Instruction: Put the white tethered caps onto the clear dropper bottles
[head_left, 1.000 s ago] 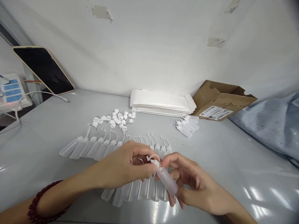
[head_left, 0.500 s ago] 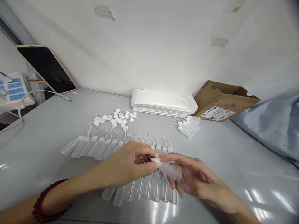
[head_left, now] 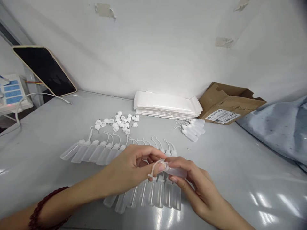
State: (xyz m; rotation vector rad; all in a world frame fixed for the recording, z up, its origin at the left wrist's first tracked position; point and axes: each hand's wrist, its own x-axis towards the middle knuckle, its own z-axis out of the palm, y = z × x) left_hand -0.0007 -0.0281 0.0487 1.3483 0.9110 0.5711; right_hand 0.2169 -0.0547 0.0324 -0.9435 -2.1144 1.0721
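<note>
My left hand [head_left: 137, 171] pinches the white neck end of a small translucent squeeze bottle [head_left: 177, 172]. A thin white strap curves from that end over my left thumb. Closed around the bottle's body is my right hand [head_left: 200, 188], with the thumb below and the fingers above. My left fingers partly hide the bottle's top. Underneath both hands, a front row of similar bottles [head_left: 122, 201] lies on the grey table. Behind them runs a second row of bottles [head_left: 90, 151] with straps pointing away from me. Loose white nozzle caps [head_left: 120, 121] lie in a pile beyond.
A stack of white padded mailers [head_left: 168, 103] lies against the wall, beside an opened cardboard box [head_left: 225, 105]. Several strapped bottles [head_left: 192, 129] lie before the box. A phone [head_left: 45, 68] leans at the left near a white cable [head_left: 43, 93]. Blue-grey cloth [head_left: 278, 127] covers the right side.
My right hand has closed around the bottle's body, its thumb coming up to it. The bottle has turned, and its strap now shows looping over my left thumb.
</note>
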